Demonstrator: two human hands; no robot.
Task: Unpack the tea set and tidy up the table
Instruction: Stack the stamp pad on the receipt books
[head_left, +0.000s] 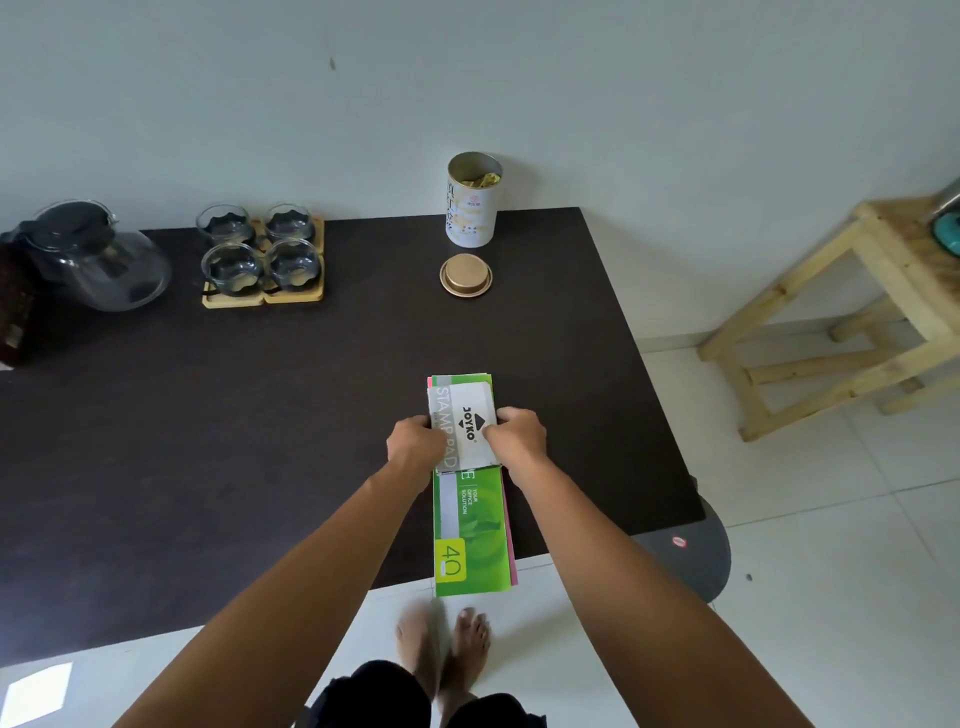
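The dark brown surface (260, 415) fills the centre and left of the frame.

Lower centre: two hands work on one white stamp pad box (464, 423), printed "JOYKO" and "STAMP PAD". The left hand (415, 441) grips the box's left edge with curled fingers. The right hand (519, 436) grips the right edge, thumb on the top face. Both grips are pressed onto the box. The box sits on one green office paper pack (470, 535), marked "40", which overhangs the near edge of the surface. A pink sheet edge (512, 551) shows along the right side of the pack.

Upper left:
- One glass teapot (98, 260) with a dark lid stands at the left edge of the frame.
- Four glass cups (260, 249) stand in a two-by-two block just right of the teapot.
- The cups rest on wooden coasters (291, 299); the coaster count cannot be told.

Upper centre:
- One open tea canister (471, 200) stands upright at the far edge of the surface, with yellowish contents visible inside.
- One gold lid (465, 275) lies just in front of the canister, apart from it.

Right of the frame: one pale wooden stool (841, 312) stands on the white tiled floor (831, 597). Lower right: one dark round seat (691, 556) shows partly under the surface corner. Bottom centre: two bare feet (452, 644).
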